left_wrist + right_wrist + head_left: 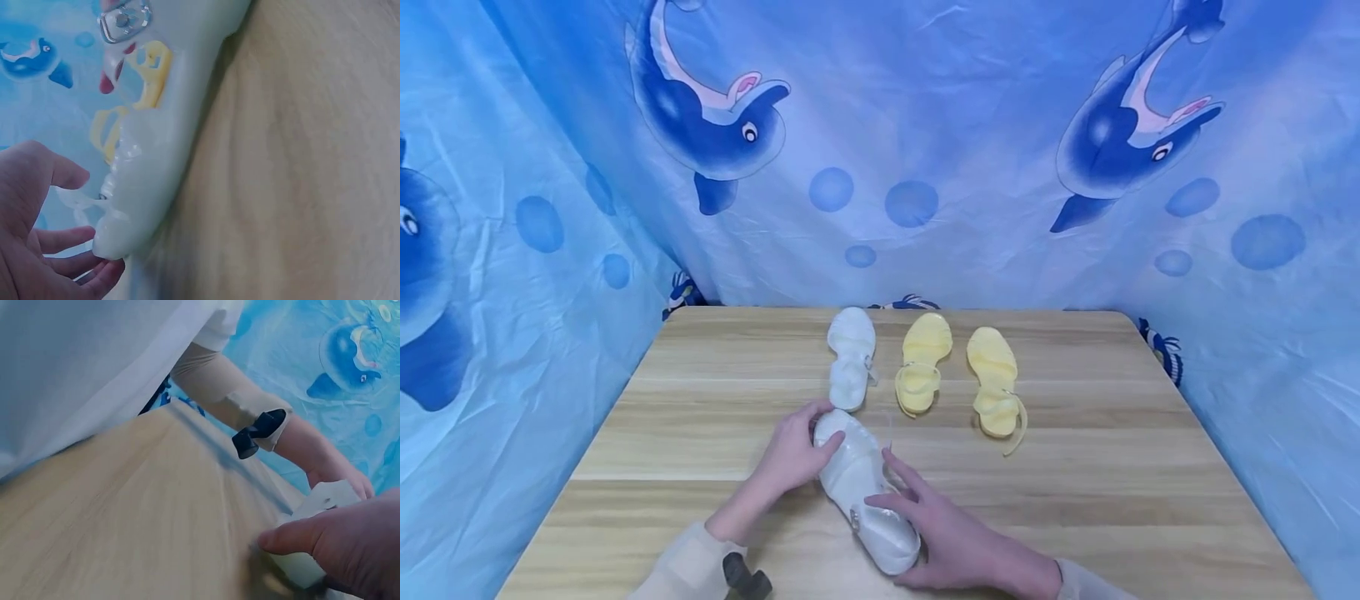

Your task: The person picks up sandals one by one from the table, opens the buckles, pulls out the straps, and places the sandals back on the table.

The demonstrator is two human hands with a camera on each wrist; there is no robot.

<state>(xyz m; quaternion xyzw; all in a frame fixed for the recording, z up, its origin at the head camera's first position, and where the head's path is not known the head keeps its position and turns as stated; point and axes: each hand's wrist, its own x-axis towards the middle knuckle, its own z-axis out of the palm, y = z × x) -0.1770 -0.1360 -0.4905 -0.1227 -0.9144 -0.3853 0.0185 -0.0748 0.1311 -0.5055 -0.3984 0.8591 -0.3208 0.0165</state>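
Note:
A glossy white sandal (853, 471) lies slanted at the front of the table, its toe pointing away. At the toe end, my left hand (788, 450) has its fingertips against the tip. In the left wrist view, the left thumb (72, 175) stands apart from the sandal's edge. My right hand (958, 533) grips the heel part, its thumb low beside the heel and its fingers reaching over the strap side. A metal buckle (854, 518) shows on the strap. Just beyond the toe lies the other white sandal (852, 354).
Two yellow sandals, one (927, 354) nearer the middle and another (995, 375) to its right, lie with loose straps on the wooden table (1112, 467). Blue dolphin-print curtains (880, 125) hang around the table. A black device (745, 577) sits on the left wrist.

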